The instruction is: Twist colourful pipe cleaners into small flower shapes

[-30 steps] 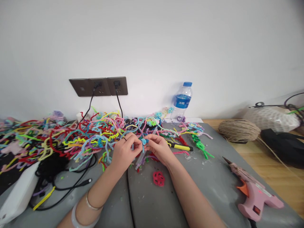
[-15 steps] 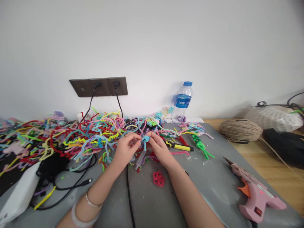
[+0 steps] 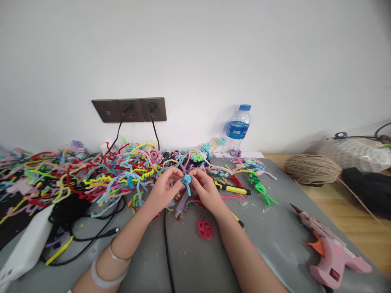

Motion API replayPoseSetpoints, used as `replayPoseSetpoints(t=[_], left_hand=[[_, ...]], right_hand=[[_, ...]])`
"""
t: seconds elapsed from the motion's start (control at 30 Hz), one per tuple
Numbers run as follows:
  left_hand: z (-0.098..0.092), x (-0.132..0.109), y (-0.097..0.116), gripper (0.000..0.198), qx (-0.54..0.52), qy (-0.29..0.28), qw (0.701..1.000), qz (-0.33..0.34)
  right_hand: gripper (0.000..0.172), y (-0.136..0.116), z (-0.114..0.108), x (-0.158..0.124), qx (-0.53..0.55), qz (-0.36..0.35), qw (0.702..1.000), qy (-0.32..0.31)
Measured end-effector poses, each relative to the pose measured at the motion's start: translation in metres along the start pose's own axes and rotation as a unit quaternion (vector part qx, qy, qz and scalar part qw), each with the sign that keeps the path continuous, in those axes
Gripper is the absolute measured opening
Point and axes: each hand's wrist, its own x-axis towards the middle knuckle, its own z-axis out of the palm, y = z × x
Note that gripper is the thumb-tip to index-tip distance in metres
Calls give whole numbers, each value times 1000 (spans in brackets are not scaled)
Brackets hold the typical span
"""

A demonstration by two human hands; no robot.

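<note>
One blue fuzzy piece [image 3: 187, 180] is held above the grey surface [image 3: 195, 262], pinched by the fingers of the left hand [image 3: 165, 190] and the right hand [image 3: 207, 190]; its exact shape is hard to tell. Many coloured fuzzy strings [image 3: 124, 169] lie heaped toward the white wall [image 3: 195, 61], below dark sockets [image 3: 134, 110]. Near it is a bottle [image 3: 238, 130]; a pink glue gun [image 3: 334, 254] lies at right.

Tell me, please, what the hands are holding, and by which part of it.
A small blue fuzzy piece: the left hand pinches its left side, the right hand its right side; one end hangs below.
</note>
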Motion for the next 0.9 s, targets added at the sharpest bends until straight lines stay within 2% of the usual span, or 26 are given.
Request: replayPoseSetpoints(t=[0.07,0.2,0.37,0.47,0.63,0.8,0.9], left_hand=[[-2,1,1,22,-50,-19,998,-36],[-3,2,-2,31,-73,-35,994,-71],[-6,3,-5,29,-90,4,993,-75],[-8,5,-6,30,-110,33,991,-75],[-7,6,-9,28,-140,61,987,-49],[-7,4,-11,21,-145,42,989,13],[-8,4,-11,20,-134,37,990,29]], right_hand=[[20,-1,0,-1,-39,-13,999,-3],[12,-4,2,-3,-102,-24,994,-11],[11,-5,2,-3,-158,-57,986,7],[10,-3,0,-3,-153,-62,986,19],[11,-2,3,-4,-96,-82,991,37],[10,-4,6,-5,-48,-106,991,63],[9,-6,6,-6,-43,-113,990,69]])
